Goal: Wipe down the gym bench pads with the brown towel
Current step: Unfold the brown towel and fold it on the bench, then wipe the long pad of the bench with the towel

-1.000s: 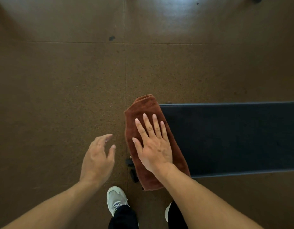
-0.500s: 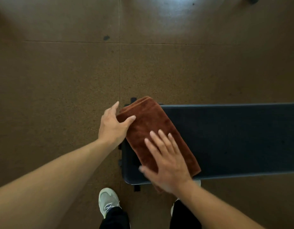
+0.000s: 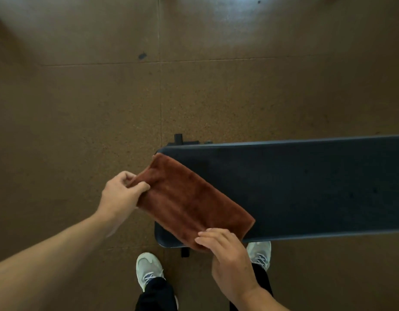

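Observation:
A folded brown towel (image 3: 189,200) lies slanted across the left end of the dark bench pad (image 3: 306,185), which runs off the right edge of the view. My left hand (image 3: 121,194) pinches the towel's left edge between thumb and fingers, just off the pad's end. At the pad's near edge my right hand (image 3: 225,250) grips the towel's near corner with curled fingers.
Brown speckled rubber floor (image 3: 81,108) surrounds the bench. Black frame parts stick out past the pad's far left corner (image 3: 178,139) and under its near edge (image 3: 185,251). My two light sneakers (image 3: 149,270) stand close to the near side of the bench.
My right hand slid back from lying flat on the towel to gripping its near corner. My left hand went from touching the towel's edge to pinching it, and the towel turned more slanted.

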Motion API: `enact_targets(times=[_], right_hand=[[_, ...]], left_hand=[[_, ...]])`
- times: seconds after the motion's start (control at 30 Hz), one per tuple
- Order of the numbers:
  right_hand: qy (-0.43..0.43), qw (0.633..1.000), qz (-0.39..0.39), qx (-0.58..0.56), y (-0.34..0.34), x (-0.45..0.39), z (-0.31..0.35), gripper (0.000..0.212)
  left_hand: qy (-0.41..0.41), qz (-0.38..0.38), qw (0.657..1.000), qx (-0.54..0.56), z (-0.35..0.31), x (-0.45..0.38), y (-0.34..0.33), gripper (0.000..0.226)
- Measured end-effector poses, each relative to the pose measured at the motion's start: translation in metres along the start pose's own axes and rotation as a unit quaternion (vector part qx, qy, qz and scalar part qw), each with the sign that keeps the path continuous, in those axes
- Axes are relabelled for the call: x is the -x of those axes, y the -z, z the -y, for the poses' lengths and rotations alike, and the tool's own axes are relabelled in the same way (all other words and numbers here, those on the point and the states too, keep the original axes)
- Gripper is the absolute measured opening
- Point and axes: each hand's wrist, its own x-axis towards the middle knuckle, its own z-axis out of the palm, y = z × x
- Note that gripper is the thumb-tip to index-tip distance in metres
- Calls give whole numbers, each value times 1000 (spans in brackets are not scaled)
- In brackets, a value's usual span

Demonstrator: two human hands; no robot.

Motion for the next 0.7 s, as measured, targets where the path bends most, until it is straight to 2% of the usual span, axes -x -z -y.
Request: enact_targets(times=[0.03, 0.07, 0.1, 0.17, 0.2, 0.23, 0.3, 0.33, 0.4, 0.47, 0.53, 0.63, 0.7], right_hand=[[-67, 995, -11, -68, 11, -10, 10, 45], [-156, 975, -21, -157, 23, -21, 23, 50], [-251, 929, -33, -271, 34, -33, 34, 53], [-402, 772, -56, -490, 55, -52, 42, 53], [-438, 707, -61, -553, 63, -58, 38, 52], [-458, 668, -69, -582, 71, -61, 32, 52], [-499, 645, -108, -568, 78, -61, 17, 50], [-523, 670, -120, -514, 79, -57, 9, 47], [-544, 760, -122, -335, 80, -45, -3, 36], [-496, 832, -127, -214, 79, -34, -7, 33], [-448, 871, -124, -158, 75, -29, -8, 34], [-397, 915, -70, -7, 66, -29, -12, 44], [-373, 922, -42, 95, 62, -29, -18, 45]], left_hand=[[19, 6, 999, 48, -14, -2, 2, 14], [39, 13, 994, 101, -31, -3, 3, 15], [54, 22, 987, 150, -48, -4, 2, 16], [56, 51, 969, 234, -86, -2, -3, 20], [48, 71, 960, 268, -105, 0, -6, 21], [35, 93, 950, 296, -122, 3, -9, 20], [11, 116, 939, 325, -140, 4, -18, 18], [4, 105, 943, 316, -140, 4, -23, 19], [-30, 48, 972, 227, -120, 4, -33, 23], [-99, 3, 989, 106, -87, 10, -43, 19], [-146, 22, 989, 22, -51, 21, -53, 14], [-160, 109, 980, -47, -9, 35, -70, 17], [-149, 152, 975, -68, 7, 41, -79, 30]])
